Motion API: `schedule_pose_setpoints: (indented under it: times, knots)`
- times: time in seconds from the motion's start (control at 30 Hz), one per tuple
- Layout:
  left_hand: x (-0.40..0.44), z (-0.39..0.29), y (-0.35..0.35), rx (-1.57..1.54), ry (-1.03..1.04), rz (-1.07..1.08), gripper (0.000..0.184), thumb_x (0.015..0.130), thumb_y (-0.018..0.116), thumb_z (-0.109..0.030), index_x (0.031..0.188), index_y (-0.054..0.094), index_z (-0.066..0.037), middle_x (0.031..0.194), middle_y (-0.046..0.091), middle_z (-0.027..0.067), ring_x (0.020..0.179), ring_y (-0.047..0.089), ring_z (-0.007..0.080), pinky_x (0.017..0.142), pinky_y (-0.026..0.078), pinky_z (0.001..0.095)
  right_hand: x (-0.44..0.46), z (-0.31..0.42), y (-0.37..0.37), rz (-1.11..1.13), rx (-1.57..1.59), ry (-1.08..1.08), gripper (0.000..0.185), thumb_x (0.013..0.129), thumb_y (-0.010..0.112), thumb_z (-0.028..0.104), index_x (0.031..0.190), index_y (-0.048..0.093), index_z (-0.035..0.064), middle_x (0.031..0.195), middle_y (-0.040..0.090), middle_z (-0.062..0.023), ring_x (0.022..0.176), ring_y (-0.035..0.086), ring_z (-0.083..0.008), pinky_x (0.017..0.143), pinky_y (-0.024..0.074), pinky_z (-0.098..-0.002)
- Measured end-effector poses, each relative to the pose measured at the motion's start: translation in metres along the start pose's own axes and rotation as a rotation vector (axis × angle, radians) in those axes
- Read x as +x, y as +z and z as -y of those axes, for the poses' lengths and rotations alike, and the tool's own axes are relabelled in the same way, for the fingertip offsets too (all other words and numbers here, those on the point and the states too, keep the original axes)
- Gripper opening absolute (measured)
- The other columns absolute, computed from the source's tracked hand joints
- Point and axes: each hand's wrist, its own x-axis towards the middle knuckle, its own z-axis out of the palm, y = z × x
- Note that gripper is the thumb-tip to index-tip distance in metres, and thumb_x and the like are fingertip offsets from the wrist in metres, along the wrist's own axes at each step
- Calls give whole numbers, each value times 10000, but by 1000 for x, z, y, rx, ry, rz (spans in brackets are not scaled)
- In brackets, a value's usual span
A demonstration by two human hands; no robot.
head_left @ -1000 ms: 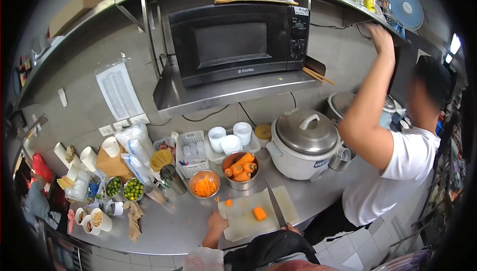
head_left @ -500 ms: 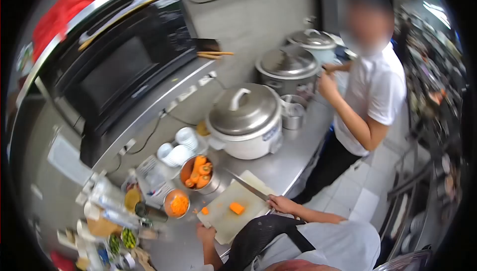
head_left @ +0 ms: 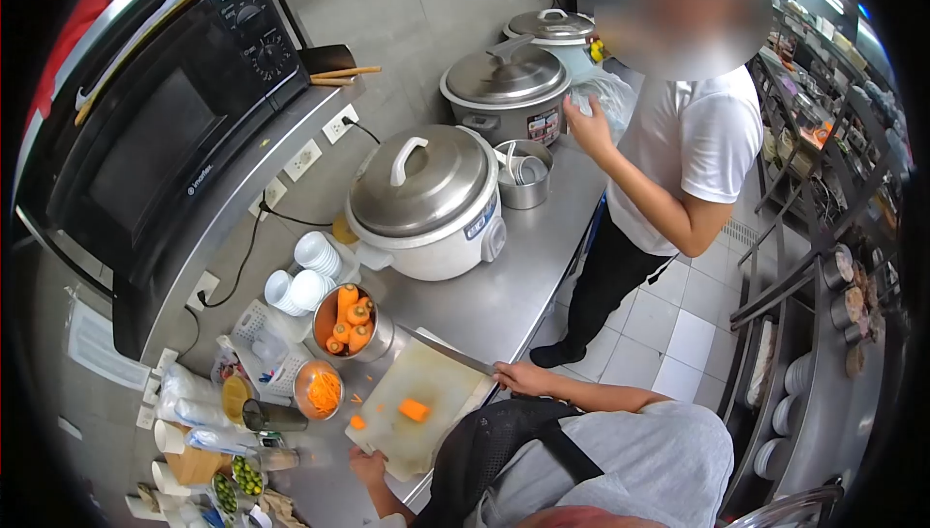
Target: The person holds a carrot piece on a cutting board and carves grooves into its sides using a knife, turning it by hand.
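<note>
My right hand is closed around the handle of a large kitchen knife. Its long blade lies low along the far edge of a pale cutting board. At the board's near-left edge is my left hand, its fingers closed at the rim and partly hidden. A thick cut piece of carrot rests mid-board, away from both hands, with a smaller carrot piece near the left edge. Just left of the board stands a metal bowl of shredded carrot; behind it, a pot holds several whole carrots.
A big rice cooker stands behind the board, with more cookers farther back. A co-worker in a white shirt stands at the counter's right side, near a plastic bag. White cups and bowls of green citrus line the left.
The view has shifted, and the scene sits farther left and is sharper. Both my hands keep their places at the knife and board. The co-worker's raised hand is now apart from the other.
</note>
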Motion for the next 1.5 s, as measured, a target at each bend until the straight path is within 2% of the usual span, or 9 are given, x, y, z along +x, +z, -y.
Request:
schedule_pose_setpoints:
  times: [0.2, 0.33, 0.43, 0.53, 0.7, 0.77, 1.07, 1.23, 1.5]
  knots:
    - [0, 37, -40, 344, 262, -38, 455, 588, 796, -124, 1007, 659, -14, 868, 671, 136, 767, 662, 330, 717, 553, 424, -1, 12, 27, 31, -80, -61, 329, 1122, 470, 349, 1137, 545, 28, 832, 727, -177, 724, 719, -351, 686, 559, -476]
    - [1, 52, -55, 361, -3, 97, 473, 591, 788, -154, 1038, 689, -35, 1005, 693, 200, 978, 682, 446, 852, 559, 514, -7, 19, 48, 7, -109, -82, 288, 1129, 463, 314, 1062, 537, 44, 840, 734, -131, 691, 729, -274, 684, 578, -420]
    - [-17, 31, -62, 382, 35, -5, 402, 671, 767, -213, 1012, 661, -29, 957, 706, 215, 928, 696, 446, 807, 559, 527, -19, 44, 57, 0, -31, -14, 263, 1113, 499, 279, 1126, 557, 22, 886, 751, -189, 731, 728, -357, 689, 566, -444]
    - [-27, 13, -64, 219, -43, -29, 412, 705, 795, -213, 1056, 656, -49, 897, 718, 176, 850, 702, 414, 768, 562, 502, -30, 57, 75, -77, 99, 95, 341, 1119, 509, 313, 1192, 610, -4, 869, 751, -124, 678, 717, -218, 616, 569, -355]
    - [-38, -11, -70, 146, -107, -29, 420, 773, 807, -190, 1138, 655, -46, 933, 700, 133, 874, 697, 349, 771, 564, 446, -47, 69, 95, -131, 89, 178, 323, 1109, 543, 299, 1106, 632, -11, 837, 711, -134, 668, 692, -210, 571, 545, -353]
    - [-41, -13, -65, 137, 181, -332, 412, 832, 800, -186, 1186, 644, -46, 1031, 676, 140, 986, 679, 340, 829, 554, 435, -53, 75, 102, -148, 78, 211, 300, 1103, 558, 279, 1084, 629, -12, 821, 699, -134, 653, 683, -215, 556, 535, -356]
    - [-58, -107, -5, -16, 569, 59, 655, 765, 873, -232, 1340, 595, -84, 1276, 637, 145, 1190, 597, 377, 1019, 494, 469, -61, 68, 121, -104, -83, 220, 209, 1060, 602, 172, 1006, 604, -30, 841, 704, -124, 688, 692, -221, 532, 553, -349]
    - [-51, -88, 32, -76, 501, 95, 712, 747, 894, -237, 1369, 576, -102, 1297, 647, 141, 1214, 590, 384, 1064, 465, 482, -47, 60, 108, 47, 70, 324, 196, 1035, 618, 86, 1203, 574, -5, 906, 715, -103, 737, 698, -154, 525, 560, -317]
    - [-49, -81, 35, -93, 598, 129, 677, 745, 895, -179, 1333, 571, -87, 1363, 635, 145, 1278, 572, 386, 1088, 466, 480, -16, 30, 90, 306, 396, 324, 323, 1036, 695, 207, 1266, 578, 12, 772, 687, -98, 572, 676, -153, 479, 544, -270]
